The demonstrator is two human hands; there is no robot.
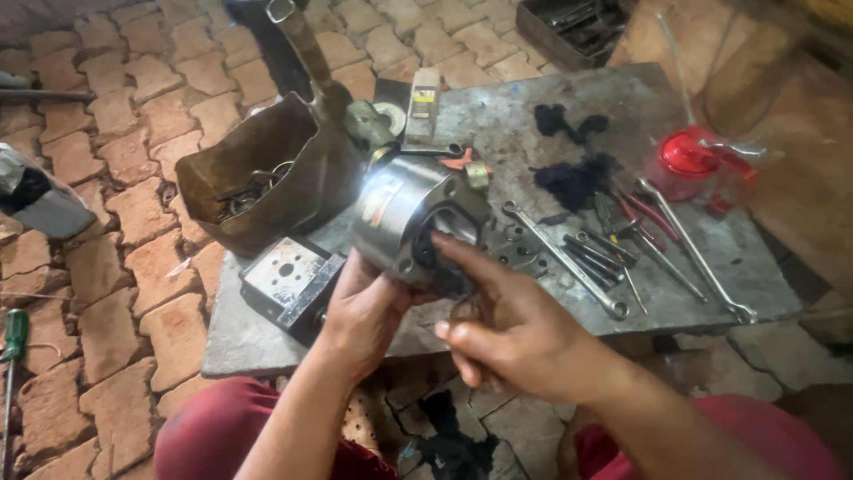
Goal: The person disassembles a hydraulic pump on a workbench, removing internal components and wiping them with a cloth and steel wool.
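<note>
A shiny grey metal pump housing point(400, 209) with a round bore is held tilted above the low metal work table point(258, 342). My left hand point(360, 311) grips it from below on its near side. My right hand point(502, 324) is beside it, with the index finger stretched to the dark opening on the housing's face and the other fingers curled. A dark square metal block point(289, 280) with a pale top lies on the table just left of my left hand.
Several wrenches point(569, 258) and screwdrivers lie on the table's right half, next to a red oil can point(689, 164) and black rags point(577, 173). A dented metal container point(253, 178) of parts sits at the left. Brick floor surrounds the table; a green screwdriver point(13, 338) lies on it.
</note>
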